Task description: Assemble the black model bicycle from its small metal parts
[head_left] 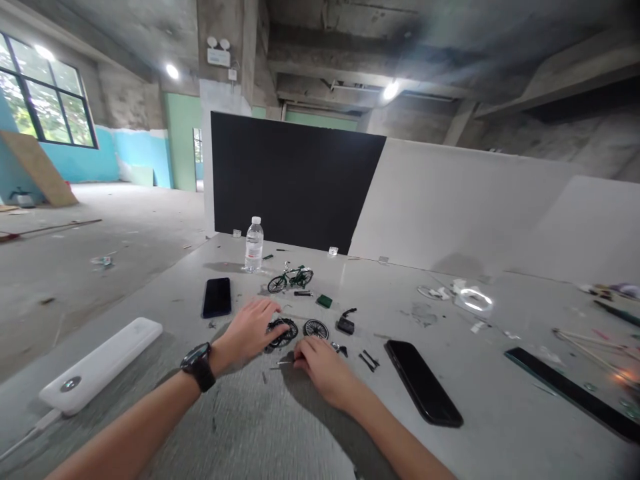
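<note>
My left hand [250, 331], with a black watch [199, 363] at the wrist, reaches over the grey table with its fingers apart. Its fingertips are beside a small black wheel part [284, 332]. My right hand [320, 368] rests just to the right with its fingers curled together; a thin metal piece [285, 362] sticks out by the fingertips. Beyond that hand lies a spoked toy wheel [316, 329]. A small green model bicycle [291, 277] stands behind both hands. Near it are a green piece [324, 301] and a black block [345, 324].
A water bottle [254, 245] stands at the back. Phones lie at left [217, 297] and right [424, 383]. A white power bank [101, 365] with a cable is at the far left. Black strips [369, 361] lie right of my right hand. A black panel [295, 183] borders the table.
</note>
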Demonstrator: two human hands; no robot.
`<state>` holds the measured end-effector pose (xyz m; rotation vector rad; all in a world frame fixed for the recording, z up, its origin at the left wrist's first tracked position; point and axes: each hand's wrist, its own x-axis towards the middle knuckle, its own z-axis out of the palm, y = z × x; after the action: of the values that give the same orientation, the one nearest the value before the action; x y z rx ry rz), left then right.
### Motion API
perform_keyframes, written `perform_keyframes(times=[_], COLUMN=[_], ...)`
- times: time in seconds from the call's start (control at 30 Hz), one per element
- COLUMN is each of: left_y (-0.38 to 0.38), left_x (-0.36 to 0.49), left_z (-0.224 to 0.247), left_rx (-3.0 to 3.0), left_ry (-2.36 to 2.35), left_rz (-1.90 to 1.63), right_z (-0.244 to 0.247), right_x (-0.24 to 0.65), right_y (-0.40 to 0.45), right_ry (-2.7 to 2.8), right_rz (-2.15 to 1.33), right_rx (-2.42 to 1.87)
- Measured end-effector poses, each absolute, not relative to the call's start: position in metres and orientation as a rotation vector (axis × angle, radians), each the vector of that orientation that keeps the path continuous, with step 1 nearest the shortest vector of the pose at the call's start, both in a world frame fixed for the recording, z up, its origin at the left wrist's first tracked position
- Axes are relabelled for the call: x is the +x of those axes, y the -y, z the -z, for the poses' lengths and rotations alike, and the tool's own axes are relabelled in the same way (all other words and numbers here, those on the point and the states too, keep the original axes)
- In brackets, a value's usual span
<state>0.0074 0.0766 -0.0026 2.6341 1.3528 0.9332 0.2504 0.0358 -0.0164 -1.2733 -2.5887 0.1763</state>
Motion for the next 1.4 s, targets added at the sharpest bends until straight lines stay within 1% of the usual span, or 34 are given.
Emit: perform_keyframes(times=[0.13,0.23,0.33,0.53,0.97,1.2,1.4], left_y=[-0.074,-0.074,-0.074,-0.072,-0.071,-0.071,-0.071], left_x=[0.011,0.015,0.015,0.016,0.016,0.013,0.012], left_z=[0.006,0.007,0.008,0.007,0.007,0.007,0.009], left_rx=[2.733,2.758,2.782,2.797,2.78,2.764,2.78], left_ry=[-1.384,-1.373,-1.364,-1.374,-1.373,-1.376,-1.373], left_rz=[-0.71,-0.612,-0.567,-0.554,-0.542,-0.497,-0.477], right_z=[0.011,0.003,-0.003,-0.003,-0.004,-0.006,-0.006], right_x=[0.255,0.258,0.259,0.252,0.242,0.248,0.25], right_y=[-0.032,-0.026,-0.021,-0.013,-0.006,-0.018,-0.028], right_ry=[2.477,2.34,2.214,2.152,2.174,2.082,2.021], right_rz=[-0.295,-0.436,-0.527,-0.559,-0.454,-0.299,-0.25], right_rx=[-1.248,-1.199,-1.187,-1.156,-1.044,-1.015,-1.05])
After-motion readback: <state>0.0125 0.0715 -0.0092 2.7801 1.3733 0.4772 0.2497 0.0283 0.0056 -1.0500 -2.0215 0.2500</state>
